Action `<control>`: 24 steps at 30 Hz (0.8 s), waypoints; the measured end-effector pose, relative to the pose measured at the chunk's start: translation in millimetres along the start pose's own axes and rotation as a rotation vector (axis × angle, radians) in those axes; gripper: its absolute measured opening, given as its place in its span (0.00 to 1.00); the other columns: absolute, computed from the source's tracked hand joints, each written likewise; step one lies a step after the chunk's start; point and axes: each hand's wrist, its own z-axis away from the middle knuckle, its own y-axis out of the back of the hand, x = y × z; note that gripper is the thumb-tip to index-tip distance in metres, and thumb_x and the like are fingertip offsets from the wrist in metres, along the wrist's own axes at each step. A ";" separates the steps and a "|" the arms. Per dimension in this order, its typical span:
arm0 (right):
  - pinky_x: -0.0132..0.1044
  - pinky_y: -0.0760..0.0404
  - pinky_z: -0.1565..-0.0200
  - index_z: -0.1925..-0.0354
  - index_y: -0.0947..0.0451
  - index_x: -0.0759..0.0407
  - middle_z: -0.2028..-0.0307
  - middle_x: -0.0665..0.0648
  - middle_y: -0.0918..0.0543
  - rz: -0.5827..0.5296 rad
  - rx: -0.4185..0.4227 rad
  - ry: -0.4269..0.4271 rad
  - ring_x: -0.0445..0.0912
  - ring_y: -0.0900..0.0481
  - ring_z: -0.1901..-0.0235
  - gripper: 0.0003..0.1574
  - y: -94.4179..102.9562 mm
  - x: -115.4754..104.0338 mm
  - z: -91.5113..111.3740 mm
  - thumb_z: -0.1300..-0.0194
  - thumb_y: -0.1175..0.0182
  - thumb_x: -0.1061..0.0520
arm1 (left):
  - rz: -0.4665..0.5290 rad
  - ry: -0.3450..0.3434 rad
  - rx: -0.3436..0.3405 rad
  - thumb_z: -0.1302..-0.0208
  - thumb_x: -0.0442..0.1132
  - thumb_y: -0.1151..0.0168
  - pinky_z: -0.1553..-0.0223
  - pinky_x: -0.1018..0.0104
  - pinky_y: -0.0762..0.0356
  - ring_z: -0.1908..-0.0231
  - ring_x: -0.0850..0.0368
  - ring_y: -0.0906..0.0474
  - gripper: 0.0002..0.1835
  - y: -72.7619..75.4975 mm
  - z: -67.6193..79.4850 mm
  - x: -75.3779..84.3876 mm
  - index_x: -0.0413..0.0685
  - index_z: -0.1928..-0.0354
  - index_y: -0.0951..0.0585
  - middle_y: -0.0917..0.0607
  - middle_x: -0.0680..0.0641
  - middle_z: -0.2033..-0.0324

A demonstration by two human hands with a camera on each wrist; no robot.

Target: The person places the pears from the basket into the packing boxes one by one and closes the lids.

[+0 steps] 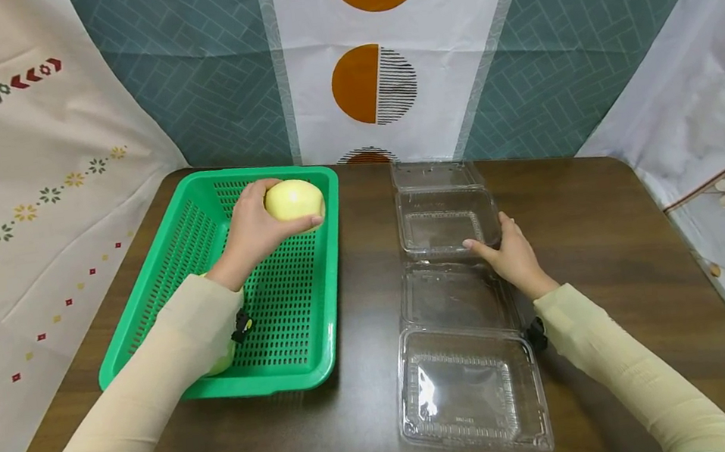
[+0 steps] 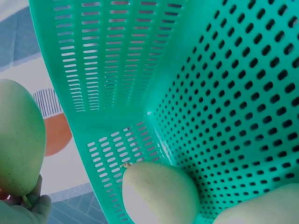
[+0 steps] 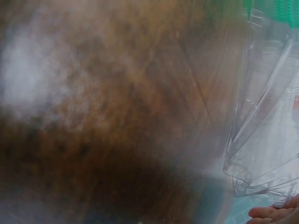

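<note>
Plainly, left hand (image 1: 256, 227) clasps yellow fruit (image 1: 293, 200); right hand (image 1: 513, 256), thumb apart, touches clear container (image 1: 445, 216).

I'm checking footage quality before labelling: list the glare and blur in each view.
Head: mostly crisp, with white glare on the near clear container; left wrist: the green basket is fairly sharp, with a washed-out patch on the stemmed fruit inside; right wrist: mostly brown blur with pale haze at left, while the clear plastic at right is sharper.
</note>
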 end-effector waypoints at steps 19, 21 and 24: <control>0.62 0.52 0.33 0.28 0.68 0.71 0.29 0.76 0.60 -0.010 -0.001 0.003 0.67 0.62 0.29 0.66 0.4 0.6 -0.4 0.38 0.46 0.31 | 0.068 0.028 -0.036 0.62 0.59 0.23 0.58 0.54 0.26 0.53 0.49 0.27 0.45 -4.6 -5.6 13.8 0.49 0.41 0.30 0.23 0.48 0.48; 0.62 0.52 0.33 0.28 0.67 0.71 0.29 0.76 0.60 -0.011 0.001 0.006 0.66 0.62 0.28 0.67 0.3 1.1 -0.7 0.38 0.46 0.30 | 0.069 0.030 -0.042 0.62 0.58 0.23 0.57 0.53 0.26 0.53 0.49 0.27 0.45 -5.0 -5.5 16.5 0.49 0.41 0.30 0.23 0.48 0.48; 0.62 0.52 0.33 0.28 0.67 0.71 0.29 0.76 0.59 -0.006 0.007 0.013 0.66 0.62 0.29 0.67 0.7 1.9 -0.8 0.39 0.46 0.30 | 0.057 0.019 -0.038 0.63 0.58 0.23 0.57 0.53 0.26 0.52 0.49 0.27 0.46 -4.6 -5.2 20.2 0.49 0.41 0.31 0.23 0.48 0.47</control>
